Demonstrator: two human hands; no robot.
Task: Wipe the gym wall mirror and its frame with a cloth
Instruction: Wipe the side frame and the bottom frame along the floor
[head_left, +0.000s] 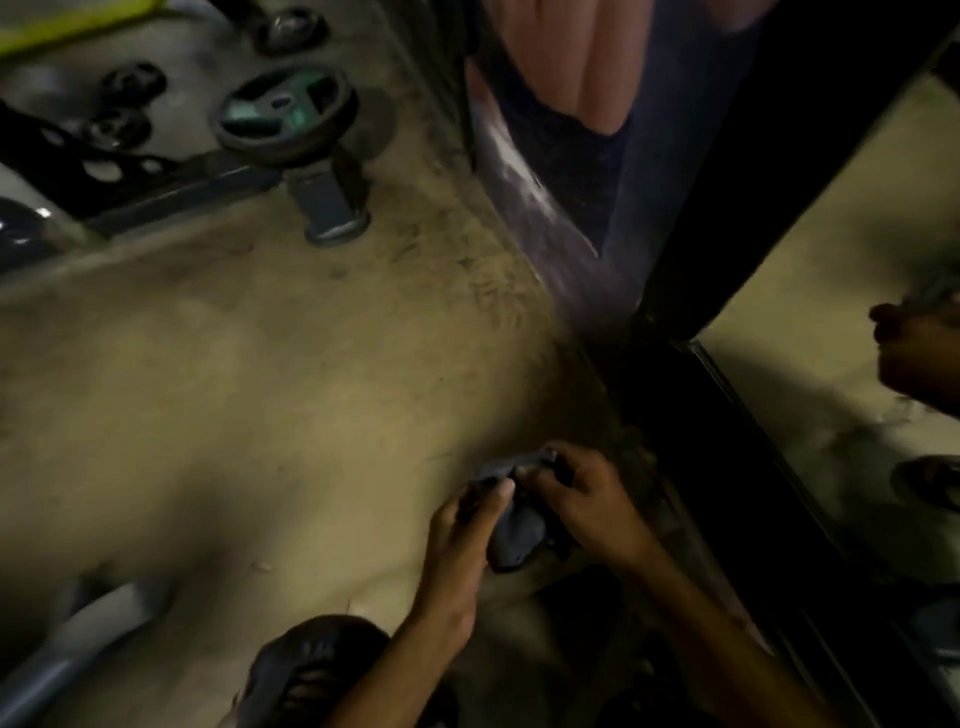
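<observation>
A dark grey cloth (514, 530) is bunched between both hands, low over the floor. My left hand (462, 525) grips its left side with the thumb on top. My right hand (576, 493) pinches its upper edge. The wall mirror (831, 322) fills the right side, reflecting the floor and my hands. Its dark frame (737, 410) runs diagonally along the floor just right of my right hand.
A green weight plate (285, 111) sits on a machine post at upper left, with smaller black plates (130, 83) behind it. A grey tube (78, 644) lies at lower left. My sandalled foot (306, 670) is at the bottom. A printed poster (571, 104) leans at top centre.
</observation>
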